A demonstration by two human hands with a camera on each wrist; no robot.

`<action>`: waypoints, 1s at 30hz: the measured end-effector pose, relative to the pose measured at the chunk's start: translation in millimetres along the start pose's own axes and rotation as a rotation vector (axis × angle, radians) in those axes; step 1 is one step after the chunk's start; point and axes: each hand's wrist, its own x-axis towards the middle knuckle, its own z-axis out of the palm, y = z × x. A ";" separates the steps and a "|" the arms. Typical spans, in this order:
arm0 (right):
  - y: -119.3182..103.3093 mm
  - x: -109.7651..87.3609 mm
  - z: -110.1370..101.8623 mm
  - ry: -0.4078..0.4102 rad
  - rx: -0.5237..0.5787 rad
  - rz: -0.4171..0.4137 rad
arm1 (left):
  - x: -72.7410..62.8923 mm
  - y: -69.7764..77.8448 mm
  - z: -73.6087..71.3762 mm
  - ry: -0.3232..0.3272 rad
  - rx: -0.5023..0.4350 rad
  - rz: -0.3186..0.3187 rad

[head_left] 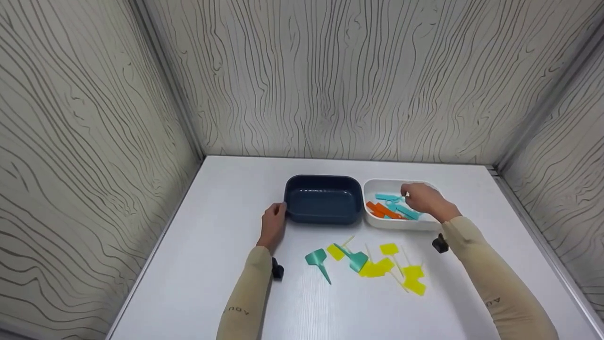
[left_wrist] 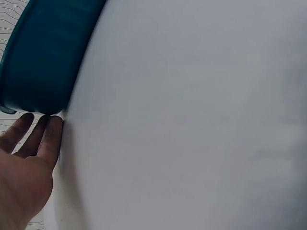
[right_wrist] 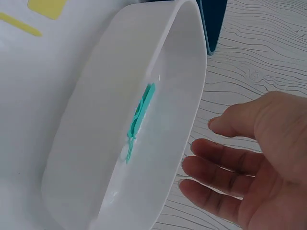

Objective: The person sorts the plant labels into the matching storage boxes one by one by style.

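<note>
On the table (head_left: 188,293), a tub (head_left: 323,219) is placed just left of a tray (head_left: 401,225), in which strips (head_left: 389,211) are contained; tags (head_left: 358,261) are scattered in front of both; the table is backed by a wall (head_left: 321,85)

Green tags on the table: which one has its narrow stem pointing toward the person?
The left green tag: its narrow stem points that way, while the right green tag points its stem away.

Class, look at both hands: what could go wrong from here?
The left hand touches the blue box, so a push might shove it into the white box beside it. Orange pieces and cyan pieces lie jumbled, so the right hand could disturb several at once. Some yellow tags overlap, so lifting one might drag others.
</note>
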 end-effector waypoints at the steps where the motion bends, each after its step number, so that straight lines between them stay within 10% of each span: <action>1: 2.7 -1.6 1.1 0.004 0.003 -0.002 | -0.3 0.1 -0.1 0.000 0.004 0.001; 30: 43.2 -50.1 16.2 0.159 0.236 0.122 | 1.4 3.2 -4.8 -0.040 -0.024 -0.044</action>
